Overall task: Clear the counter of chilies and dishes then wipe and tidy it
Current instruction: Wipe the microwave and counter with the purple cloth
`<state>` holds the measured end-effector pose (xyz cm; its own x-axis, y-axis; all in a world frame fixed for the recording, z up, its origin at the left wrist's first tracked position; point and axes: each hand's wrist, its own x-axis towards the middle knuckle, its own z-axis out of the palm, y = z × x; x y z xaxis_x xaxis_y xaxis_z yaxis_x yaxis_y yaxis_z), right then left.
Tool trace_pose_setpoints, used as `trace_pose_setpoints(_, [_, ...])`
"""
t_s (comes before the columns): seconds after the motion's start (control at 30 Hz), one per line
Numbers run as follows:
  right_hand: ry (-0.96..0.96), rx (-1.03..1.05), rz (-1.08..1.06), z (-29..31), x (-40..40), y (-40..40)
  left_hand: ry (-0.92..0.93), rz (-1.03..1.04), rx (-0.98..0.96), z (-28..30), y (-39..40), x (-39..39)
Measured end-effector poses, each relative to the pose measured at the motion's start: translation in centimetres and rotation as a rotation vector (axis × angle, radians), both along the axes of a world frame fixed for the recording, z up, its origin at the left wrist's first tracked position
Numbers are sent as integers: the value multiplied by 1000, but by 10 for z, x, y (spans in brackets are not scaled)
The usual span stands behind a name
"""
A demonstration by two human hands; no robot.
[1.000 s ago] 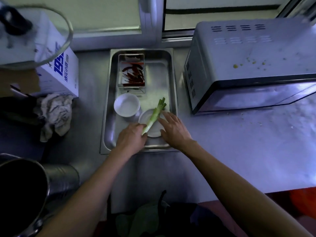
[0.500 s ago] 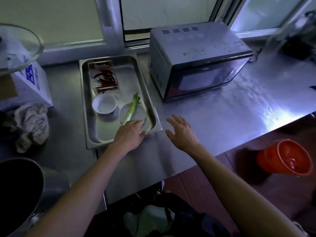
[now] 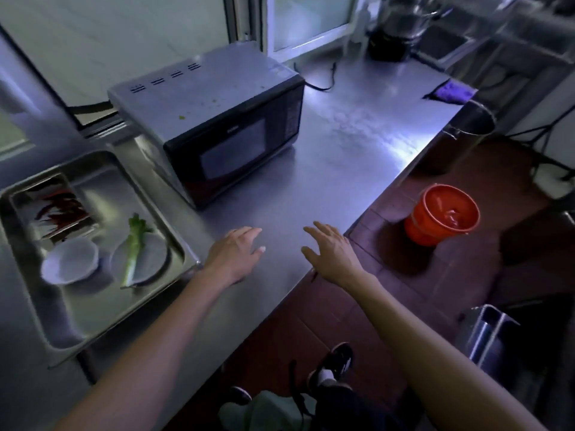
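Note:
A steel tray (image 3: 102, 318) sits at the left on the steel counter (image 3: 351, 141). In it lie a small metal dish of red chilies (image 3: 59, 209), a white bowl (image 3: 70, 259) and a white plate (image 3: 152, 256) with a green leek stalk (image 3: 133, 247) across it. My left hand (image 3: 236, 253) hovers just right of the tray, fingers relaxed, holding nothing. Near the counter's front edge my right hand (image 3: 329, 250) is spread with straight fingers and is empty too.
A microwave (image 3: 214, 119) stands behind the hands, crumbs on its top. A purple cloth (image 3: 454, 91) lies at the counter's far right end near a steel pot (image 3: 469, 126). An orange bucket (image 3: 441, 219) sits on the floor to the right.
My left hand has let go of the plate with the leek and left the tray. Both hands have moved right over bare counter, and my view has swung to the right.

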<state>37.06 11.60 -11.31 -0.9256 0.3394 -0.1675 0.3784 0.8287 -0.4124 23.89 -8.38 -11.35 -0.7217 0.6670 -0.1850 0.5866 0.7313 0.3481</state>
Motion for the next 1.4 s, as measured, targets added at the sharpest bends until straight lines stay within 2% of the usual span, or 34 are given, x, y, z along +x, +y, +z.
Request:
trace_pose_setpoints(0.5, [52, -83, -310, -17, 92, 236, 5, -271, -94, 3, 280, 58])
trace_pose_setpoints(1.07, [-64, -136, -491, -26, 168, 370, -40, -515, -83, -14, 464, 99])
trace_pose_setpoints(1.4, [-145, -108, -543, -41, 134, 474, -117, -579, -46, -46, 589, 51])
